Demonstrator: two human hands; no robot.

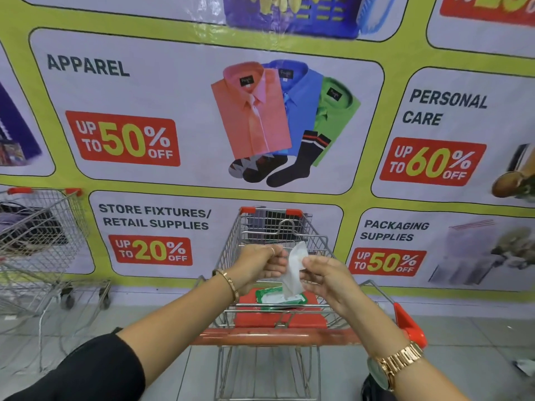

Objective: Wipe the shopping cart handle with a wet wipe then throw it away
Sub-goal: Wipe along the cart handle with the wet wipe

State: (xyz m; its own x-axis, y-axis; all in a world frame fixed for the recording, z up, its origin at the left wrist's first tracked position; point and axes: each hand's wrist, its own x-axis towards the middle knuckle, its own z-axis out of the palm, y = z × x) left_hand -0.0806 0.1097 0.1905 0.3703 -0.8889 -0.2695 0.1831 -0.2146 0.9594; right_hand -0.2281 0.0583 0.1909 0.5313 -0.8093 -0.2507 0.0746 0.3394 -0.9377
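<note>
You held both hands up over the shopping cart [275, 241], above its orange handle [275, 335], with a white wet wipe [295, 269] stretched between them. Your left hand [257, 266] pinched the wipe's left edge with fingers curled in, a ring on one finger and a gold bracelet [228, 283] at the wrist. Your right hand [324, 277] gripped the wipe's right side between thumb and fingertips, a gold watch [401, 361] on that wrist. The wipe hung upright, its lower end reaching down to the green-and-white wipes pack [275, 298], and you could not tell from this view whether it had come clear of the pack. That pack lay on the red child-seat flap [307, 316] just beyond the handle, which neither hand touched. A black sleeve [95, 369] covered your left upper arm. A second wire cart [40, 235] stood well apart to the left, against a wall banner [130, 91] advertising apparel and store discounts.
</note>
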